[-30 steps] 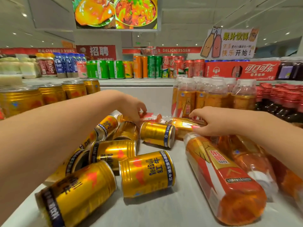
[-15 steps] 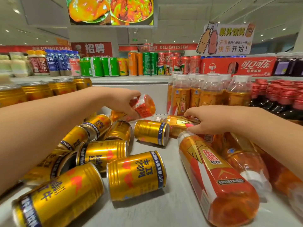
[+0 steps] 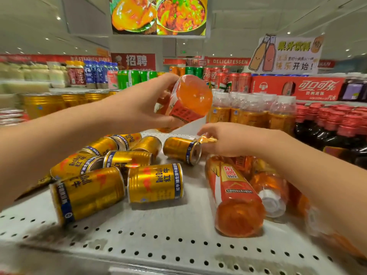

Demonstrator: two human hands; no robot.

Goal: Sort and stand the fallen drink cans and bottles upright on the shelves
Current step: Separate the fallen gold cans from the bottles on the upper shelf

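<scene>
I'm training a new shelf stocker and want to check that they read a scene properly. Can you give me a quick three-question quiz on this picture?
1. True or false: the gold cans at the front of the shelf stand upright.
2. Which hand holds an orange bottle in the air? A. left B. right C. neither
3. Fill in: the white-capped bottles behind the right hand stand ____.
Key: 1. False: the gold cans lie on their sides on the shelf. 2. A: the left hand grips it. 3. upright.
</scene>
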